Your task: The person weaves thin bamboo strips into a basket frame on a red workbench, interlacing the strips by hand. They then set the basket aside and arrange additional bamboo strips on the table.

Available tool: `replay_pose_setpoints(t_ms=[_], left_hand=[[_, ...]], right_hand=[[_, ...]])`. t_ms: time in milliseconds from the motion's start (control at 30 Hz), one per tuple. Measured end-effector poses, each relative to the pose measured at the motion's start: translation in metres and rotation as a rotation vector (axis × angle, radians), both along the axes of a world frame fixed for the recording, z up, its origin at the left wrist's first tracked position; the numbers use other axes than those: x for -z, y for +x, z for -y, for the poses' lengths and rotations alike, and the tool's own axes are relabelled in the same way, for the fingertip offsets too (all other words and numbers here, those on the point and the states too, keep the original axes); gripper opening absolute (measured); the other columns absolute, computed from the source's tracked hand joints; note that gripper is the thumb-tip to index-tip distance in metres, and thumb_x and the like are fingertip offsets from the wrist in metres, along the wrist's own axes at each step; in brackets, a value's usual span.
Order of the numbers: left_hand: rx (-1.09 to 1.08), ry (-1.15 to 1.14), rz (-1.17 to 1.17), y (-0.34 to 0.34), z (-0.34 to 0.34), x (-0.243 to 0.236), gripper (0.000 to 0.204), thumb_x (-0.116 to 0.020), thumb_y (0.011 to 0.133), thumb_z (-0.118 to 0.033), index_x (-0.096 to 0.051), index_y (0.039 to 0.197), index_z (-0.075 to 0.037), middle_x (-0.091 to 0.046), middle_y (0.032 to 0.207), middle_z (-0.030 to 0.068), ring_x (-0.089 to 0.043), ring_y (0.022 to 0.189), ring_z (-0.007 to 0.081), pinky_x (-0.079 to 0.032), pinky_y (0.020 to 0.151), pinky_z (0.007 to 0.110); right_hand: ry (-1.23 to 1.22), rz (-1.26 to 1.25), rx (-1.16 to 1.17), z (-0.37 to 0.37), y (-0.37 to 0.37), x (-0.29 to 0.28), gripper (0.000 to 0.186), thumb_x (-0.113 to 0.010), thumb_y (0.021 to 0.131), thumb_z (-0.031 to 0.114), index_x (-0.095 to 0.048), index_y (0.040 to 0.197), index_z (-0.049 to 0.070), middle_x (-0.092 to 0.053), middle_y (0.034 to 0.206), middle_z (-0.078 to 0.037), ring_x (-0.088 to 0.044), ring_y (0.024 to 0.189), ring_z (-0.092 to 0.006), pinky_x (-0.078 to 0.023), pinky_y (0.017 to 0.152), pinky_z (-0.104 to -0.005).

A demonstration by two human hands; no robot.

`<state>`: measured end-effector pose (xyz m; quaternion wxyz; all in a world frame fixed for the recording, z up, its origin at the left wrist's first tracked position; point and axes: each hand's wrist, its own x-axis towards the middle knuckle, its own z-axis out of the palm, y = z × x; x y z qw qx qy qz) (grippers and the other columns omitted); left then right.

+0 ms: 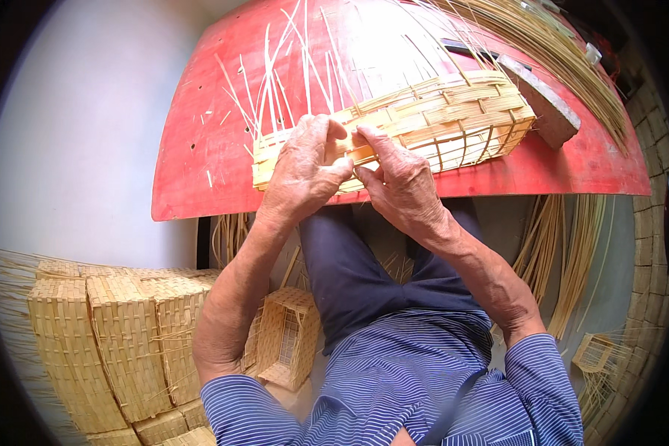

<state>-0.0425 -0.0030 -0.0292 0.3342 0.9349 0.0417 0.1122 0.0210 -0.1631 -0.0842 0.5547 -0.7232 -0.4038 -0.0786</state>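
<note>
A long rectangular basket of woven pale bamboo strips lies tilted at the near edge of a red tabletop, an open-lattice side toward me. Loose strip ends stick up and away from its far left edge. My left hand is closed on the basket's near left part, thumb and fingers curled over the strips. Just right of it, my right hand pinches the same edge, its fingertips close to my left thumb. Whatever lies right under the fingertips is hidden.
On the red table, a stone block stands beside the basket's right end. A bundle of long bamboo strips lies at the far right. Finished-looking baskets are stacked lower left; another basket stands by my leg. More strips hang below the table's right side.
</note>
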Motion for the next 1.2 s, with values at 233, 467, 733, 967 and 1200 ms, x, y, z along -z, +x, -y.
replay_pose_setpoints(t_ms=[233,467,733,967,1200], left_hand=[[-0.043,-0.052,-0.042,0.001,0.0,-0.018,0.043,-0.071,0.084,-0.011,-0.055,0.122,-0.001,-0.055,0.101,0.0079,-0.056,0.087,0.0168,-0.05,0.083,0.034],[-0.042,-0.12,-0.133,0.025,-0.036,-0.043,0.044,-0.052,0.093,-0.012,-0.046,0.133,0.005,-0.062,0.126,0.0181,-0.062,0.073,0.0163,-0.053,0.075,0.032],[-0.085,-0.076,-0.328,0.036,-0.03,-0.048,0.029,-0.056,0.091,-0.015,-0.061,0.109,0.007,-0.069,0.091,0.0165,-0.064,0.061,0.0175,-0.053,0.061,0.035],[-0.114,-0.226,-0.347,0.043,-0.037,-0.044,0.03,-0.06,0.092,-0.026,-0.065,0.103,0.001,-0.063,0.068,0.0072,-0.058,0.055,0.0121,-0.045,0.055,0.031],[-0.097,-0.072,-0.372,0.062,-0.035,-0.041,0.031,-0.059,0.094,-0.028,-0.067,0.093,0.002,-0.062,0.061,0.0065,-0.06,0.053,0.0137,-0.047,0.054,0.032]], right_hand=[[-0.009,0.028,-0.034,0.004,0.002,-0.005,0.055,-0.07,0.078,-0.003,-0.05,0.129,-0.004,-0.065,0.112,-0.024,-0.066,0.1,-0.0385,-0.055,0.084,-0.0423],[-0.067,0.003,-0.112,0.012,0.002,-0.024,0.058,-0.074,0.079,-0.005,-0.051,0.133,0.003,-0.067,0.118,-0.018,-0.069,0.072,-0.0218,-0.057,0.064,-0.0302],[-0.078,0.154,0.079,0.005,-0.002,-0.02,0.041,-0.077,0.079,0.003,-0.062,0.117,0.003,-0.072,0.102,-0.014,-0.071,0.092,-0.03,-0.057,0.078,-0.035],[-0.059,0.182,0.111,-0.001,-0.003,-0.016,0.041,-0.078,0.078,0.004,-0.063,0.116,0.005,-0.072,0.101,-0.011,-0.071,0.083,-0.0277,-0.056,0.071,-0.0349],[-0.13,0.176,0.107,0.001,-0.003,-0.02,0.04,-0.075,0.08,0.011,-0.06,0.117,0.002,-0.071,0.102,-0.014,-0.071,0.088,-0.0316,-0.057,0.073,-0.0385]])
